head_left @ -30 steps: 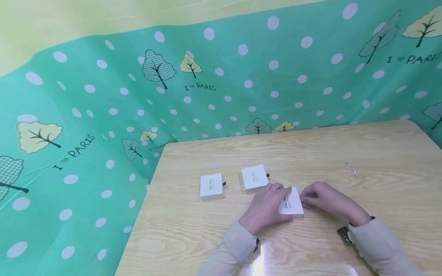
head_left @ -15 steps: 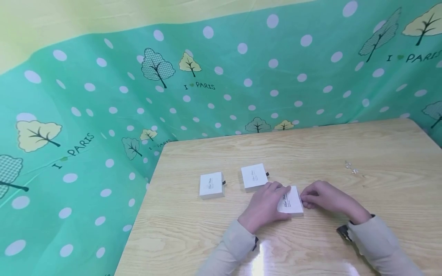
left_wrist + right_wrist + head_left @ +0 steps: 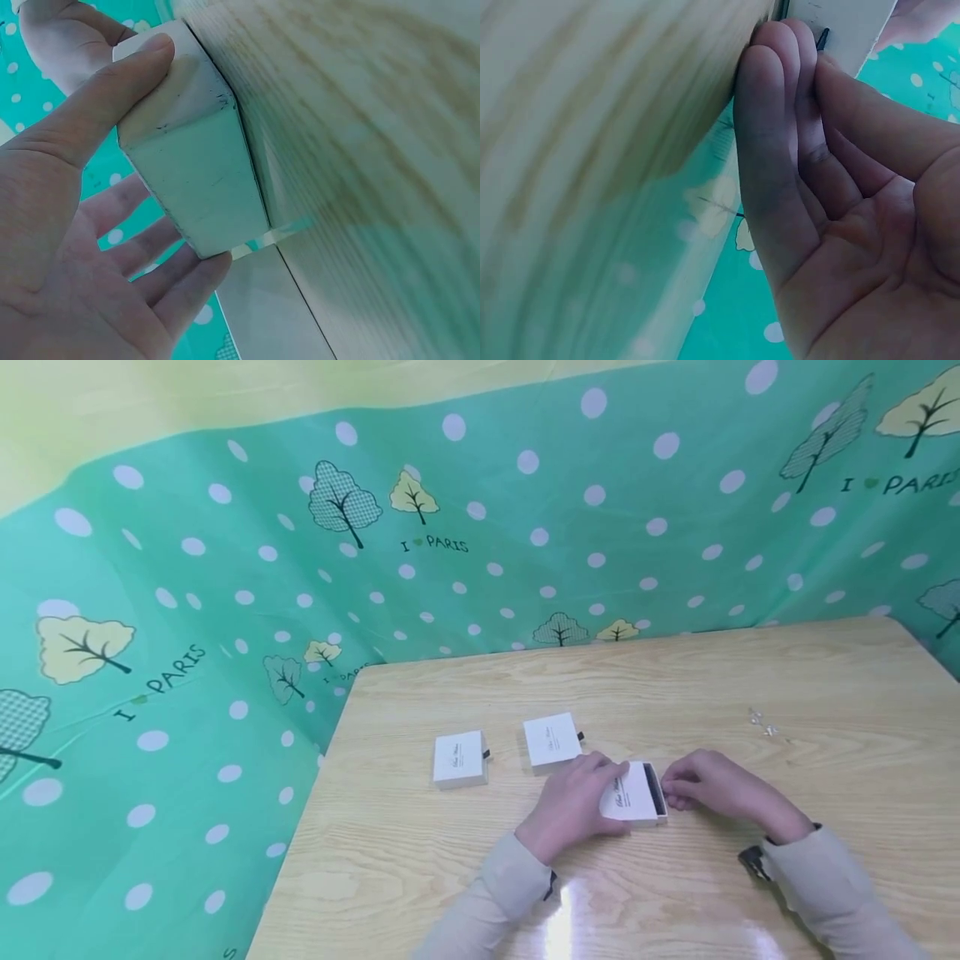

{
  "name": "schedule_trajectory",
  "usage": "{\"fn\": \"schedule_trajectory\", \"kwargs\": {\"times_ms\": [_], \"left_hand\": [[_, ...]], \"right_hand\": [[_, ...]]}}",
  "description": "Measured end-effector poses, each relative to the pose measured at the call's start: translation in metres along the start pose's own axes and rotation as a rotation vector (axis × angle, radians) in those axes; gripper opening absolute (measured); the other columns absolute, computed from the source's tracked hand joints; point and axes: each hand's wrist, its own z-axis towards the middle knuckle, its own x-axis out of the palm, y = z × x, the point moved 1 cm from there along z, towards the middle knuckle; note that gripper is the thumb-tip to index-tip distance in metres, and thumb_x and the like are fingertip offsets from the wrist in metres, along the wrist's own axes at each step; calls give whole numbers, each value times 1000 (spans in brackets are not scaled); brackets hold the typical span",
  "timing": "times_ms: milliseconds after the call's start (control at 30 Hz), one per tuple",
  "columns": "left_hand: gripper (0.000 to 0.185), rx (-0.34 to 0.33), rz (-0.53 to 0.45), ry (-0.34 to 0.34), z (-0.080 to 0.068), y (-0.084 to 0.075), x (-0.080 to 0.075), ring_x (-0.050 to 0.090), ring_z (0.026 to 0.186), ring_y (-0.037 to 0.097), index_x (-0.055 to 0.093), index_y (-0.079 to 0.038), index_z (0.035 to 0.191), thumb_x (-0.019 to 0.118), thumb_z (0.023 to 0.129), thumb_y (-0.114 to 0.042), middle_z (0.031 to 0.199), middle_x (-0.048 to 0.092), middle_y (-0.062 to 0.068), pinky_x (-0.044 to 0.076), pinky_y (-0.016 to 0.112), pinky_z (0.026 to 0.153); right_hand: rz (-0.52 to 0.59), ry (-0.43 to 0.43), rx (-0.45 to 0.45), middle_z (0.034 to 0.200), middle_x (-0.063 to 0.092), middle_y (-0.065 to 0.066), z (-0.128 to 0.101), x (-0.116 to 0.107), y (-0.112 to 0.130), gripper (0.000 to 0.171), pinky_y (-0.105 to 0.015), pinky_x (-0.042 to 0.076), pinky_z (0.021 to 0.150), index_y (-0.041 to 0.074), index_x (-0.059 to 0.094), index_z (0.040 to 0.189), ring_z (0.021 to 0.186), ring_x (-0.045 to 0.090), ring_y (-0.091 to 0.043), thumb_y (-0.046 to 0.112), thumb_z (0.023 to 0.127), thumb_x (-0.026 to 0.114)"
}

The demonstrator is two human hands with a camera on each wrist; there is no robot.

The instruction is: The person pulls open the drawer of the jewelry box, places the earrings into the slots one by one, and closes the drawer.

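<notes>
A small white box lies on the wooden table near its middle. My left hand grips the box's outer sleeve from the left, thumb on one side and the other fingers on the opposite side of the box. My right hand is at the box's right end and pinches its small dark pull tab between thumb and fingertips. A black strip of the inner drawer shows at that end.
Two more closed white boxes, each with a dark tab, sit to the left: one near the table's left edge, one just behind my left hand. Small shiny pieces lie at the right. A green patterned cloth hangs behind.
My right hand has drawn slightly to the right with the tab, and a black band of the drawer now shows at the box's right end. The left hand stays on the sleeve.
</notes>
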Motion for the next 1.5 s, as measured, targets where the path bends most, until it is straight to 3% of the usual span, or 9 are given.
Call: {"fn": "schedule_trajectory", "kwargs": {"times_ms": [367,567,967,1500], "left_hand": [[83,-19,-6,-6,-12,8,-1,55,109,7,55,-23,141,85,69,-53,122,59,-8,47,20,90],[84,-4,6,-9,-8,4,-2,56,108,8,56,-22,141,86,69,-53,122,59,-7,47,20,92],[84,10,13,-5,-4,0,-2,55,109,9,56,-22,141,86,68,-53,122,59,-7,47,21,92],[83,6,15,-11,-2,-3,-3,55,109,9,57,-22,140,87,68,-52,122,59,-7,48,20,92]], "right_hand": [[-13,11,-48,71,64,2,1,3,2,16,-23,50,62,6,72,85,64,58,-8,6,95,59],[-99,-31,-8,67,61,5,-7,-5,-6,19,-22,47,65,12,71,81,63,54,-7,8,95,60],[-205,-93,43,64,55,5,-24,-18,-9,24,-23,40,61,12,65,74,61,47,-6,2,95,57],[-246,-145,61,64,55,5,-29,-19,-10,24,-23,39,58,11,65,72,59,46,-7,2,93,61]]}}
